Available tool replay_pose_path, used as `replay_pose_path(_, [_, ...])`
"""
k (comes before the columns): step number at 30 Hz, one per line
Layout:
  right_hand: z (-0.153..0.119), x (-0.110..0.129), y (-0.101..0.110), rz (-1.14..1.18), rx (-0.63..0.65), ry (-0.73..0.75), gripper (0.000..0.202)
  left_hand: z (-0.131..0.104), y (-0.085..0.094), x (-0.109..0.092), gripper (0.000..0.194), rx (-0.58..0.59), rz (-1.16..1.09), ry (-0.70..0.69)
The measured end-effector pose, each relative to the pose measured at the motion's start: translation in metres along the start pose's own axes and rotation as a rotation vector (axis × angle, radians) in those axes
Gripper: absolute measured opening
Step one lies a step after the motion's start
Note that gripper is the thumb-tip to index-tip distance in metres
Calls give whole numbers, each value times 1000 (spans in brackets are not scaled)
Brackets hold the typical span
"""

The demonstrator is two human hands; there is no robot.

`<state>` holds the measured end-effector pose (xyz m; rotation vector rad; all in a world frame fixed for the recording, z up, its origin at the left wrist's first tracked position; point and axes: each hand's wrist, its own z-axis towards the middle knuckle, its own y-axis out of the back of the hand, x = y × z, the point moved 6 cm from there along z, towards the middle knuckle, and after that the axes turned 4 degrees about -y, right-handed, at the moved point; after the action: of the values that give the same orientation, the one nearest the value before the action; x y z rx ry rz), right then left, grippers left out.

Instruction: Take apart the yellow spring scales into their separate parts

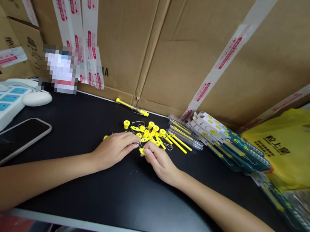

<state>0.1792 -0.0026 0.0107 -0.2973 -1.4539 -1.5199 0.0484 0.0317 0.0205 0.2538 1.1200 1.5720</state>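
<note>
My left hand (116, 147) pinches a small bent metal wire piece (137, 143) between thumb and fingers. Close beside it, my right hand (162, 162) is closed on a small flat yellow plastic piece (142, 151). The wire and the yellow piece meet or nearly meet between my fingertips; I cannot tell whether they are joined. Just behind my hands lies a pile of yellow plastic parts (149, 132), with caps, flat pieces and metal wire hooks mixed in. A yellow cap (126, 124) stands apart at its left.
Behind the pile lies a slim yellow-ended tool (131, 107). Clear plastic tubes (185, 133), packaged sets (226, 140) and a yellow bag (282, 148) are on the right. A phone (11, 141) and power strip (3, 100) sit left. Cardboard boxes (125, 39) wall the back.
</note>
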Motion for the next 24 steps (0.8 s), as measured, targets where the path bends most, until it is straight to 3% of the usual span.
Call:
replay_pose_path(6, [-1, -1, -1, 85, 17, -62, 29, -1, 1, 7, 19, 3, -19, 57])
replay_pose_path(16, [4, -14, 6, 177, -72, -141, 22, -1, 6, 9, 24, -17, -36, 80])
replay_pose_path(21, [7, -13, 12, -48, -172, -65, 12, -3, 13, 17, 24, -53, -2, 180])
replay_pose_path(24, [8, -12, 11, -247, -180, -5, 4, -2, 15, 16, 20, -80, -32, 160])
